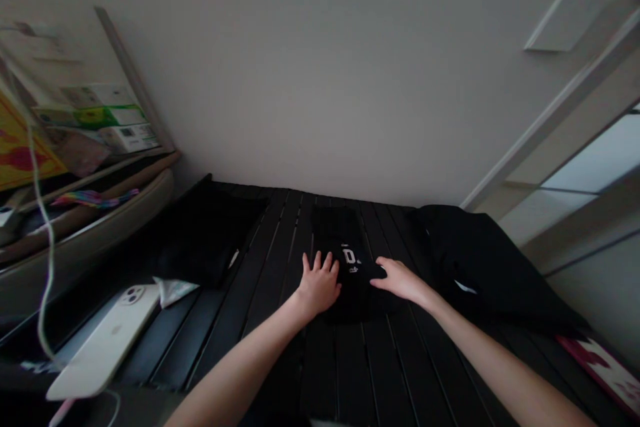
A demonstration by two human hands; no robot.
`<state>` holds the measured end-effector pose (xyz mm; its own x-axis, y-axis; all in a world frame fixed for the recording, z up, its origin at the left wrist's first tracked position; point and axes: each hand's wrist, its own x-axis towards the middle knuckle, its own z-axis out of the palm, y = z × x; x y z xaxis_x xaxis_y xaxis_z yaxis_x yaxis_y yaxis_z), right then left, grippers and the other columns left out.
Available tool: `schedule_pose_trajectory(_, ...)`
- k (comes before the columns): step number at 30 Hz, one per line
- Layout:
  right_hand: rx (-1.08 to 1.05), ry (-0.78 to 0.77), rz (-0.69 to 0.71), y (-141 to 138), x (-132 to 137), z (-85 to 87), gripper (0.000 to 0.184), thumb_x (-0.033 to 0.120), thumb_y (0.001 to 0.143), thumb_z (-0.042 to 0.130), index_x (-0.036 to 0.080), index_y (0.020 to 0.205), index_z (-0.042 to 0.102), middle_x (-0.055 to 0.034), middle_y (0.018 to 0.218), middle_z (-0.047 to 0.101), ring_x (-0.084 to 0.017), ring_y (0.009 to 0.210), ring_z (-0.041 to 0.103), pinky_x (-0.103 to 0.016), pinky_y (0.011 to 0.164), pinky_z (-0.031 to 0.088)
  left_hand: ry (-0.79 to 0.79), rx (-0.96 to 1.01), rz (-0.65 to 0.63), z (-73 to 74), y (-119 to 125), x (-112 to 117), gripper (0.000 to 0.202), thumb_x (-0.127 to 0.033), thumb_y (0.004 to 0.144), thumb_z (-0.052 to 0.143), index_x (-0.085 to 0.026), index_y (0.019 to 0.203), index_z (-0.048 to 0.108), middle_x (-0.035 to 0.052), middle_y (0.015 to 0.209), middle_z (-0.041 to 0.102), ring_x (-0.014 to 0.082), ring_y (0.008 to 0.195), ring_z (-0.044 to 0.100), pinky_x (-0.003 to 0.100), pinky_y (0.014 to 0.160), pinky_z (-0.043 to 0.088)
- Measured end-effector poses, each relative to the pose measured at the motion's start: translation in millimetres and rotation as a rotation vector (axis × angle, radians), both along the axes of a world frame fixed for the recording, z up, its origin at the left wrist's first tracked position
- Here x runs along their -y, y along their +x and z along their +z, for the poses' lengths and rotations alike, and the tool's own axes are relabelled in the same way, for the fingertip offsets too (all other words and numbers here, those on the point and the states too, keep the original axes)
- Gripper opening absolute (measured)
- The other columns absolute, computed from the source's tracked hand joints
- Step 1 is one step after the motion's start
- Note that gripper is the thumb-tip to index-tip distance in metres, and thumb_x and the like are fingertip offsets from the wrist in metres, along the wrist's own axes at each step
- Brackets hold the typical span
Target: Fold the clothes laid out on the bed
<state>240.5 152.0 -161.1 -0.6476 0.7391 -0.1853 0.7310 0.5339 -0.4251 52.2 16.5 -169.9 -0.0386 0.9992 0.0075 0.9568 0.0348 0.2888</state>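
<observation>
Both bare forearms (240,373) fill the bottom of the frame, and neither hand's gripping anything. The left hand (317,285) lies open with its fingers spread on the folded black garment (347,230), and the right hand (403,280) rests loosely on its right side. That garment's mid-table on the black slatted table (400,373). Main risk, I'd say: pressing and sliding could rumple the fold. An elbow could also knock the white phone (105,347) at lower left, or catch the white cable (43,240).

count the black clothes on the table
3: one folded between the left hand and right hand, one flat to its left, one bulkier to its right; others could be hidden.
</observation>
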Motion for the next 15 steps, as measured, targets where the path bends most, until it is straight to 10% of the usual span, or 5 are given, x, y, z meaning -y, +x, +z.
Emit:
schedule_pose_trajectory(8, -0.191, 0.308, 0.291, 17.7, 81.2, 11.3, 0.022, 0.015, 0.081, 0.058, 0.020, 0.102, 0.063, -0.0089, 0.114, 0.063, -0.022, 0.108, 0.058, -0.037, 0.092, 0.048, -0.275, 0.023, -0.279, 31.3, 7.4, 33.7, 0.088, -0.053, 0.068, 0.072, -0.023, 0.143, 0.038, 0.0194, 0.151, 0.030, 0.0444, 0.137, 0.025, 0.074, 0.103, 0.012)
schedule_pose_trajectory(15, -0.101, 0.236, 0.418, 57.9, 95.1, -4.0, 0.061, 0.033, 0.083, 0.062, 0.023, 0.140, 0.044, -0.0092, 0.148, 0.040, -0.024, 0.136, 0.037, -0.046, 0.111, 0.033, -0.084, 0.008, -0.304, 11.7, 9.1, 84.6, 0.086, -0.065, 0.080, 0.054, -0.024, 0.149, 0.025, 0.0131, 0.154, 0.024, 0.0339, 0.143, 0.018, 0.065, 0.110, 0.016)
